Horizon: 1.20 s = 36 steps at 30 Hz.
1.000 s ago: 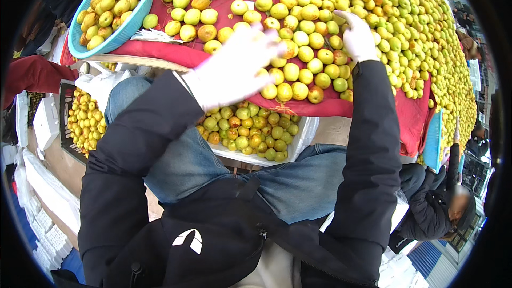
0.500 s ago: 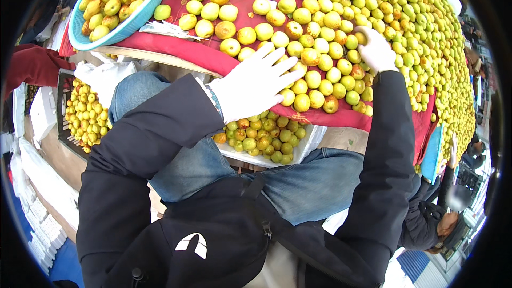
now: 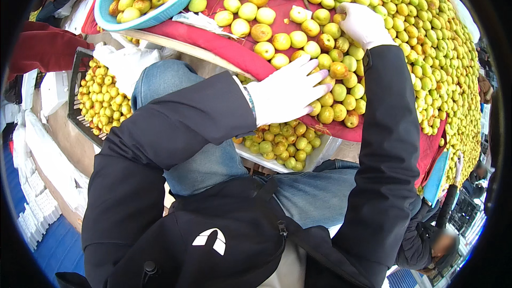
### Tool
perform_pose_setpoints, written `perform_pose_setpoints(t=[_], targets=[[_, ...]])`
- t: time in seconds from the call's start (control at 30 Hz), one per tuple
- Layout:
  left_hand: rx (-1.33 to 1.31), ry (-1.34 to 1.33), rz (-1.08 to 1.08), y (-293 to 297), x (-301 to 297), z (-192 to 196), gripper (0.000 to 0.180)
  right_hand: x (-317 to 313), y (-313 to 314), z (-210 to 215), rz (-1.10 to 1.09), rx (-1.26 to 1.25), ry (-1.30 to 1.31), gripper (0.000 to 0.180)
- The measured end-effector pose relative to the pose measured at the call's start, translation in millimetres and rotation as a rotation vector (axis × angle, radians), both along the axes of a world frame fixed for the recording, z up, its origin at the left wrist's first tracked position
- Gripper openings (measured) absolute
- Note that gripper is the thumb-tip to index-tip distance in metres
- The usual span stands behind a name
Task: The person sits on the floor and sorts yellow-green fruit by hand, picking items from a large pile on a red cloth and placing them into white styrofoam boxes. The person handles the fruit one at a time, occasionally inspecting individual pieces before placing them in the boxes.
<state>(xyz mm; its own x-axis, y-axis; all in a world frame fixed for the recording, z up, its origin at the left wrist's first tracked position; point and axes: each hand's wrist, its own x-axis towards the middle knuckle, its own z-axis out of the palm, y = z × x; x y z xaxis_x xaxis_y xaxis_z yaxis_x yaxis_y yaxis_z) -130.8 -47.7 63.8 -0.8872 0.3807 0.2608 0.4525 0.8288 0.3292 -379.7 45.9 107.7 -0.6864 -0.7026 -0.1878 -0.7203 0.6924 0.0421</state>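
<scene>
Yellow-green jujubes with brown patches are heaped over a red cloth. My left hand, in a white glove, lies with its fingers spread, touching jujubes at the cloth's near edge. Farther off and to the right, my right hand, gloved too, bends its fingers down among the jujubes. What those fingers hold, if anything, is hidden under the hand. Below my left hand, a white tray full of jujubes sits close to my knees.
A light blue basket of jujubes stands at the far left. Beside my left knee are a black crate of jujubes and a white plastic bag. Another blue basket is at the right, near another person.
The whole view has shifted, so things sit farther right. My right hand has moved left and away over the jujubes, its fingers more bent. My left hand stays spread at the cloth's edge.
</scene>
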Motion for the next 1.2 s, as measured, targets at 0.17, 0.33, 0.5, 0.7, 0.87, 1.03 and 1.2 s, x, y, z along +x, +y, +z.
perform_pose_setpoints(t=[0.17,0.33,0.5,0.7,0.87,1.03,1.2], targets=[[0.028,0.038,-0.02,-2.5,-0.7,-2.9,0.057,13.1,7.1,-9.9,0.109,-0.015,0.154,0.03],[0.05,0.008,-0.046,-6.1,-0.1,-7.2,0.054,47.6,48.1,13.4,-0.093,-0.736,-0.052,0.04],[-0.007,-0.042,-0.063,-8.9,-4.9,6.7,0.049,124.0,120.8,41.1,-0.507,-1.416,-1.287,0.059],[0.304,-0.076,0.106,-20.0,-22.5,30.4,0.032,181.7,148.1,17.7,-0.909,-1.617,-1.448,0.077],[0.14,0.023,0.034,-12.4,-49.2,31.7,0.051,185.4,147.7,16.2,-0.793,-1.638,-1.595,0.075],[0.078,-0.035,0.156,-40.8,-79.3,24.3,0.04,188.8,150.6,17.0,-0.802,-1.72,-1.584,0.078],[-0.057,-0.053,0.163,-36.5,-94.6,9.4,0.04,185.8,155.0,8.1,-0.759,-1.729,-1.567,0.067]])
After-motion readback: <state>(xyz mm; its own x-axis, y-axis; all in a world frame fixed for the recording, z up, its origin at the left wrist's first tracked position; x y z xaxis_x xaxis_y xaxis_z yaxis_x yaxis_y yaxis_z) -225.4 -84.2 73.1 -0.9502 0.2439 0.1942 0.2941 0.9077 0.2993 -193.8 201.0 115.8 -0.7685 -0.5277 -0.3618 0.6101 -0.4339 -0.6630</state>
